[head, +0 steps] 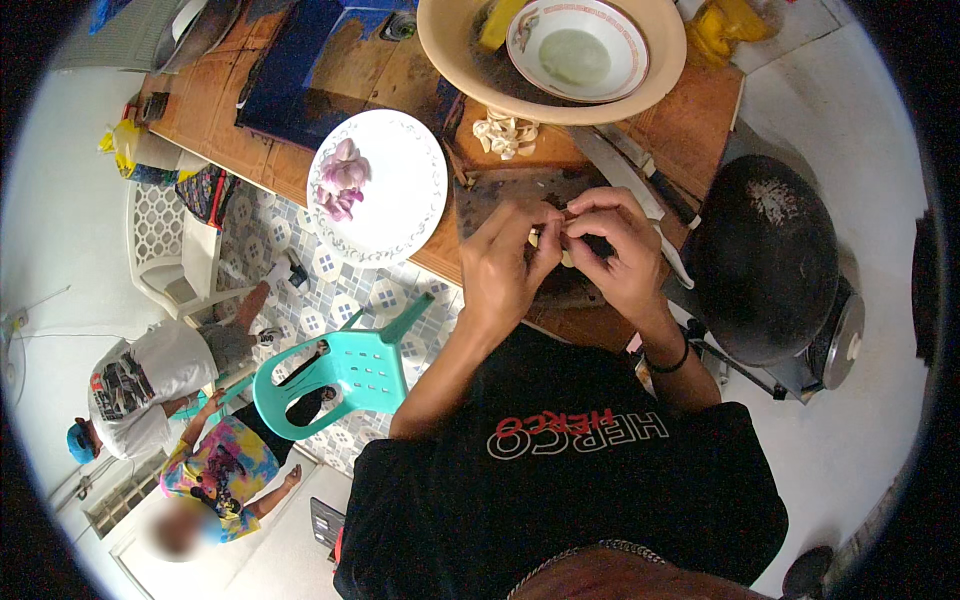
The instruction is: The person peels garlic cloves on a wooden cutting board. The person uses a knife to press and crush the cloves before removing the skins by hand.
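My left hand (504,259) and my right hand (622,251) meet at their fingertips over a dark chopping board (502,191). Both pinch one small piece, probably a garlic clove, mostly hidden by the fingers. Pale garlic pieces (567,259) show on the board beneath. Beyond the board lies a small heap of garlic (505,135). A kitchen knife (619,166) with a broad blade lies right of it, beside another dark-handled knife (673,196). On the left, a white plate (405,187) with a patterned rim holds peeled shallots or red onions (345,166).
A beige basin (457,82) holding a white bowl (574,56) stands at the wooden table's far side. A black wok (761,262) sits on a stove at right. A green plastic chair (367,371) and two people (150,382) (225,457) are at left.
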Demonstrator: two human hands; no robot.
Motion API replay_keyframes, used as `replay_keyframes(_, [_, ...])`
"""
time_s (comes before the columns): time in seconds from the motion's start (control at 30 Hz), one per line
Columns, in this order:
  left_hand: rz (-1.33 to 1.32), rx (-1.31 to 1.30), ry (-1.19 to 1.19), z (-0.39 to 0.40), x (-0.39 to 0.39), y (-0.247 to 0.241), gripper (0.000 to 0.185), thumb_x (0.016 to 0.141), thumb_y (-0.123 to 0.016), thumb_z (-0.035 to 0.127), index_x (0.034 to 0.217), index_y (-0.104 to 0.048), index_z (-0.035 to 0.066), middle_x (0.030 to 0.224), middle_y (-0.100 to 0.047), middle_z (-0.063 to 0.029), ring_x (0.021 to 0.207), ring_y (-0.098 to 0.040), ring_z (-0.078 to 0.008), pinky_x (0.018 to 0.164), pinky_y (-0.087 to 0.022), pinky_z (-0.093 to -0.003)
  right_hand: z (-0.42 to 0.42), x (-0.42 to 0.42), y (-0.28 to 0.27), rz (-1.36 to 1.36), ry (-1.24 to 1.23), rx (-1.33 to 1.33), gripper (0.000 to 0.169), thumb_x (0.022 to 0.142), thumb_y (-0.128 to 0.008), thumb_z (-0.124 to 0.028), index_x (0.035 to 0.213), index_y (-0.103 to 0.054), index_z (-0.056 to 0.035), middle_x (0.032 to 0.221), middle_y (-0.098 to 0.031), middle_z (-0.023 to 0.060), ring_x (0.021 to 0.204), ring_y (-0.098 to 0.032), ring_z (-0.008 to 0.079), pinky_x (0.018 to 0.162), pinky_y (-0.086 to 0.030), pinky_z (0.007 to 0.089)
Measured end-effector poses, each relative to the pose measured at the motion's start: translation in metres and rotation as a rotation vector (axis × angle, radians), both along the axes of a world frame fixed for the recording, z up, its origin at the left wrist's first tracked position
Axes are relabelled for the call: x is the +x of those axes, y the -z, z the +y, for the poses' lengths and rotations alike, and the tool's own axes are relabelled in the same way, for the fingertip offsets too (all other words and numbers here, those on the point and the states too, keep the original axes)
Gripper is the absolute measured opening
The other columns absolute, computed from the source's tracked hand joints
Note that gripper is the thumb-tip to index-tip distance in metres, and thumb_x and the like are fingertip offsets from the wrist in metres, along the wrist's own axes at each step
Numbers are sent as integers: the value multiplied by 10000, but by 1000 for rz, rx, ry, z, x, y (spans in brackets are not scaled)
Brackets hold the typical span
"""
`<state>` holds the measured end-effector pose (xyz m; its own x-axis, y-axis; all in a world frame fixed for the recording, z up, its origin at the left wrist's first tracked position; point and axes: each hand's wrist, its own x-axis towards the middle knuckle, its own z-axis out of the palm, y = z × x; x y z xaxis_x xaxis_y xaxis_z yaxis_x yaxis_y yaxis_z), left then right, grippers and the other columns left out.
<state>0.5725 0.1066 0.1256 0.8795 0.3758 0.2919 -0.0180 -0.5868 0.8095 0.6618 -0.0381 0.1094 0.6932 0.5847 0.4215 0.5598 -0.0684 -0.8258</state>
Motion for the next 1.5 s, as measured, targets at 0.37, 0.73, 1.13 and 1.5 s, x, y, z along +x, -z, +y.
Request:
replay_keyframes(0.37, [151,-587,-39,-3,-4,19,141,1008,-602,87,1027,-624,-51,966,-724,-126,772,-695,-144,675,-553,-288,-8,-7,29,542,-3,275,165,884,-708,51,996,-615,-28,1067,-654,114,953,-656,182,846,-536,308])
replay_keyframes(0.73, [183,-823,-56,-7,-1,33,90,987,-614,17,993,-547,-43,1025,-679,-155,804,-687,-148,635,-580,-270,-1,-13,38,1021,71,491,122,957,-651,21,1055,-598,-26,1116,-643,98,1017,-676,186,917,-569,336])
replay_keyframes(1.13, [237,-352,-23,23,-10,60,131,938,-683,4,1067,-700,-17,1000,-697,-87,850,-679,-142,749,-549,-272,-24,-10,59,490,60,-182,166,926,-703,-44,1090,-717,-23,1085,-735,114,949,-713,179,826,-568,304])
replay_keyframes(1.5, [199,-151,112,1,-13,52,211,826,-806,82,1013,-729,23,1027,-693,-134,887,-722,-259,763,-591,-374,-28,-8,63,542,-17,-156,210,927,-702,-37,1136,-720,-31,1131,-726,107,992,-700,163,801,-571,276])
